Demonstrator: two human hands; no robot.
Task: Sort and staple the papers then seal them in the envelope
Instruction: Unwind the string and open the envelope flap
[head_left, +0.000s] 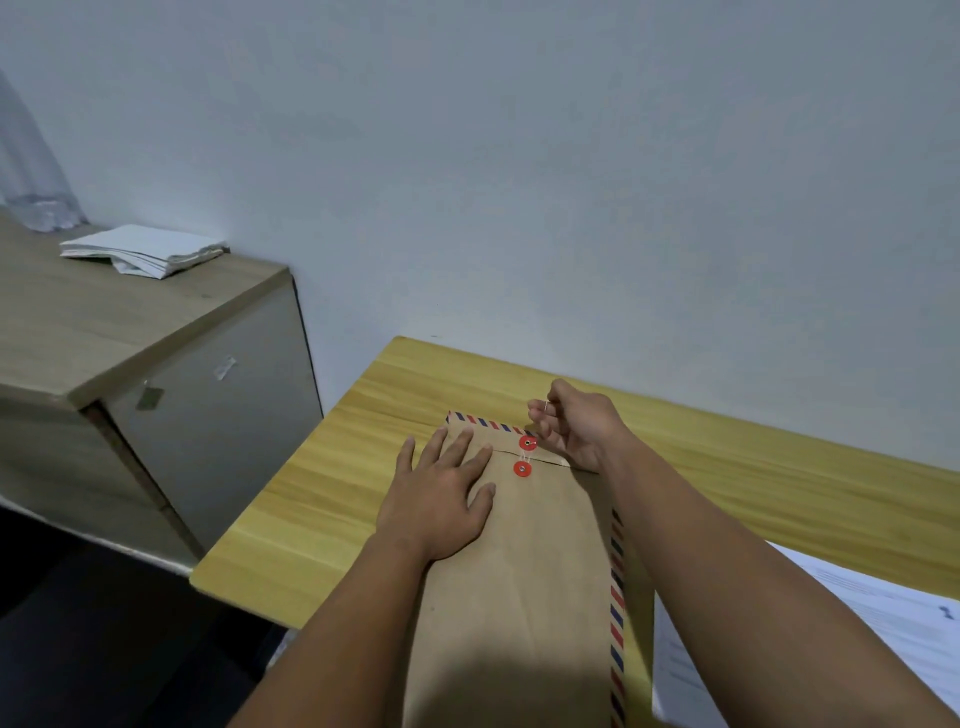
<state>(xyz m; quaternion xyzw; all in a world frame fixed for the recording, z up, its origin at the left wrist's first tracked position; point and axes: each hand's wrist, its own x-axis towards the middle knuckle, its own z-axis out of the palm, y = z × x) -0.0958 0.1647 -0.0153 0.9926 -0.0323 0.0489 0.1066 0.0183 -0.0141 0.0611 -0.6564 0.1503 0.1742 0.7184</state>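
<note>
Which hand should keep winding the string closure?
Right. The right hand already pinches the string just beyond the red buttons; the left hand lies flat, pinning the envelope.

Brown envelope (524, 571) red-blue striped edge, yellow table (322, 499)

A brown kraft envelope (524, 582) with red-and-blue striped edging lies flat lengthwise on the yellow wooden table (332, 467), flap folded shut, thin white string (525, 456) running between its two red button discs, printed white papers (883, 613) just beside its right edge.
</note>
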